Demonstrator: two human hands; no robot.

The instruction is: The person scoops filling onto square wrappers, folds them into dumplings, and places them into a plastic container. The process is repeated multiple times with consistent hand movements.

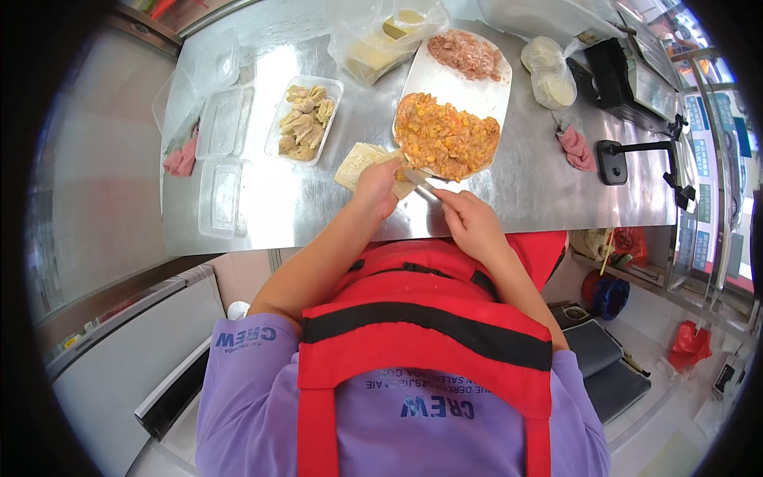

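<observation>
My left hand [377, 186] holds a square dough wrapper [406, 188] with a little filling on it. In my right hand [474, 223] is a flat metal spreader [419, 180], its blade touching the filling at the wrapper. Partly hidden behind my left hand, a stack of pale wrappers [353, 168] lies on the table. Just beyond both hands stands a white tray [456, 86]. Its near part carries an orange-yellow filling mixture [447, 136], its far end pink minced meat [465, 55]. Folded wontons [305, 124] fill a clear plastic container [334, 89] to the left.
Several clear plastic containers [219, 197] line the left of the steel table [286, 214]. Plastic-bagged wrappers [372, 56] lie at the back. On the right are a tied white bag [549, 71], a pink cloth [576, 148] and a black stand [612, 164].
</observation>
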